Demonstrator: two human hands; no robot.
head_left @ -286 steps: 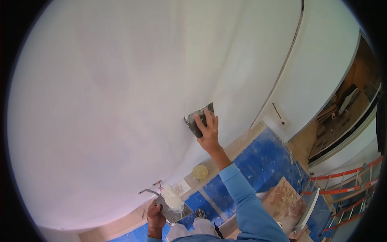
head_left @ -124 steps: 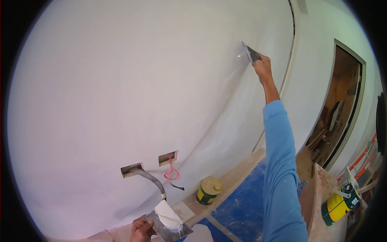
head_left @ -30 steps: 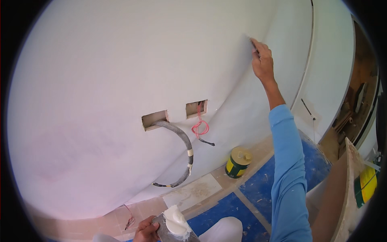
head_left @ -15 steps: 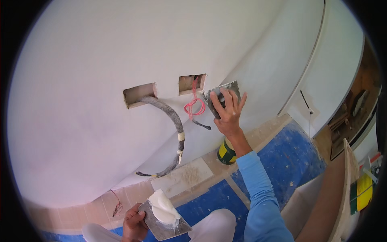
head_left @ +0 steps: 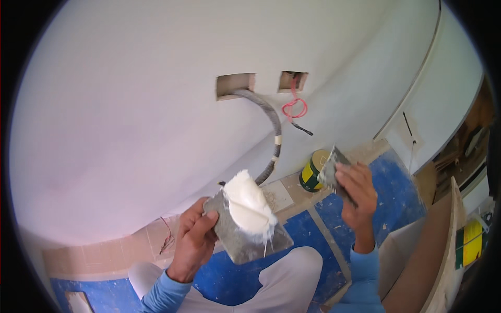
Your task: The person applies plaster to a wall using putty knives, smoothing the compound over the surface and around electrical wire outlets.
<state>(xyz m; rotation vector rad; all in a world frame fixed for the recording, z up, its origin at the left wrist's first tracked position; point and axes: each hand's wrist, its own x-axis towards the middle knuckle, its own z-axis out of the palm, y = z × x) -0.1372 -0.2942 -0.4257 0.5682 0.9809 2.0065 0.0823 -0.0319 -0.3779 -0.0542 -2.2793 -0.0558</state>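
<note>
The left hand (head_left: 194,241) is gripping a flat grey metal plate (head_left: 245,235) by its left edge, with the fingers curled tight around it. A big blob of white paste (head_left: 248,205) is sitting on top of the plate, and the plate is tilting a little down to the right. The right hand (head_left: 356,194) is holding a small grey scraper (head_left: 329,169) just to the right of the plate, with the fingers pressed around it and the blade pointing up and to the left. The scraper and the plate are near each other but not touching.

Above the plate, the big white wall (head_left: 156,104) is filling most of the view. Two small square holes (head_left: 236,84) are sitting side by side in the wall, well above the plate. A thick grey cable (head_left: 271,130) is hanging out of the left hole and curving down toward the plate. A thin red wire (head_left: 295,107) is looping out of the right hole.

A round can (head_left: 312,171) with a yellow and green label is standing on the floor just behind the scraper, to the upper right of the plate. Blue floor sheets (head_left: 313,235) are lying below and to the right of the plate. Another yellow and green container (head_left: 469,242) is showing far to the right of the plate, near a wooden board (head_left: 443,250).
</note>
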